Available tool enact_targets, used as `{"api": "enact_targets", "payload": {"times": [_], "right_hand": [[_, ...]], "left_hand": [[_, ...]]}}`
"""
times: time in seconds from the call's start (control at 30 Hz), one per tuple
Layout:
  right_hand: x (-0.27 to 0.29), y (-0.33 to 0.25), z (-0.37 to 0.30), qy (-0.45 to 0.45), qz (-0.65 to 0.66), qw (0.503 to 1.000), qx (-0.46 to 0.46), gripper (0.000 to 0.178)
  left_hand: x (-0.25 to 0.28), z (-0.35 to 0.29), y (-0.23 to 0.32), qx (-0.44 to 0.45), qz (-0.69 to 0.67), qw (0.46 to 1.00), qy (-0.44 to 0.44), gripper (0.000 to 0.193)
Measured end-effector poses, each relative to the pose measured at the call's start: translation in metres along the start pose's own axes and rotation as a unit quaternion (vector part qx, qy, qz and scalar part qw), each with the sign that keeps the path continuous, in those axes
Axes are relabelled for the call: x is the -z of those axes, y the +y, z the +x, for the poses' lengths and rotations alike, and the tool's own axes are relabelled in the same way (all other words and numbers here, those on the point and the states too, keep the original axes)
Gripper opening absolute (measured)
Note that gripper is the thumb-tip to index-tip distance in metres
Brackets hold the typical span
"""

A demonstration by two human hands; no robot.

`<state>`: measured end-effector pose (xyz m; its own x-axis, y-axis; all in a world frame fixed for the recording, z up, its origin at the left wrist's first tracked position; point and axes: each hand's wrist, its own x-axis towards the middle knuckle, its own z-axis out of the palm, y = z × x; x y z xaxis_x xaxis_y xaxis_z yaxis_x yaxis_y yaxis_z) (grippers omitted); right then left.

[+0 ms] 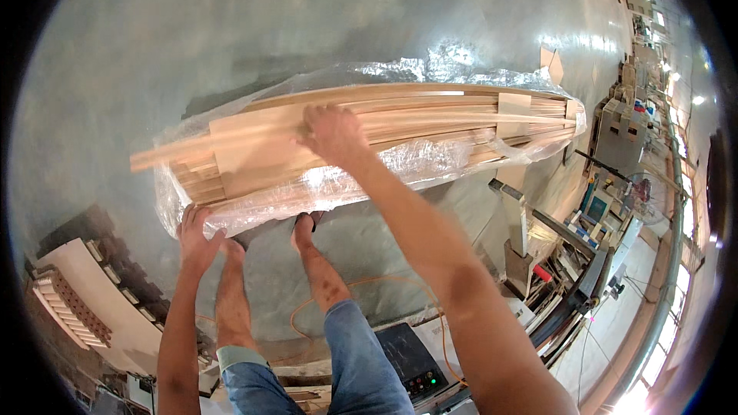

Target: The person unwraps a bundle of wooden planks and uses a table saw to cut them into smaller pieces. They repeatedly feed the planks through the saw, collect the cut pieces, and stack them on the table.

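Note:
A long bundle of pale wooden strips (pixel 430 132) lies on the floor in front of me, in clear plastic film (pixel 415 161) folded open along its top. Across its left part is a flat tan cardboard sheet (pixel 261 146). One loose wooden strip (pixel 169 152) runs lengthwise over the sheet and juts past the bundle's left end. My right hand (pixel 334 134) is closed on this strip above the sheet, its fingertips partly hidden. At the near left corner, my left hand (pixel 198 234) touches the film with fingers stretched and thumb apart.
A smaller cardboard piece (pixel 513 114) lies over the strips at the right. Stacked wooden parts (pixel 73 307) stand at lower left. An orange cable (pixel 384 280) loops behind my feet, by a black control panel (pixel 411 361). A cluttered bench (pixel 592 215) stands at the right.

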<state>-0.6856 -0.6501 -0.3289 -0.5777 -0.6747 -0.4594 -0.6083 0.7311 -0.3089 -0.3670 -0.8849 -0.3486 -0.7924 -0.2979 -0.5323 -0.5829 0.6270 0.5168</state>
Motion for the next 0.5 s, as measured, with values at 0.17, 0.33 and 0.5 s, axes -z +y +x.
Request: {"api": "enact_targets", "payload": {"times": [0.17,0.33,0.5], "right_hand": [[-0.017,-0.050,-0.066,-0.014,0.075,0.997,0.006,0.049],[-0.015,-0.129,-0.113,-0.031,0.149,0.988,0.034,0.040],[0.017,-0.164,-0.161,-0.154,0.181,0.969,0.070,0.041]], "left_hand": [[0.013,-0.011,0.020,0.207,-0.583,0.784,0.055,0.070],[0.034,-0.057,0.020,0.267,-0.705,0.636,0.164,0.053],[0.087,-0.155,-0.015,0.347,-0.607,0.667,0.256,0.059]]}}
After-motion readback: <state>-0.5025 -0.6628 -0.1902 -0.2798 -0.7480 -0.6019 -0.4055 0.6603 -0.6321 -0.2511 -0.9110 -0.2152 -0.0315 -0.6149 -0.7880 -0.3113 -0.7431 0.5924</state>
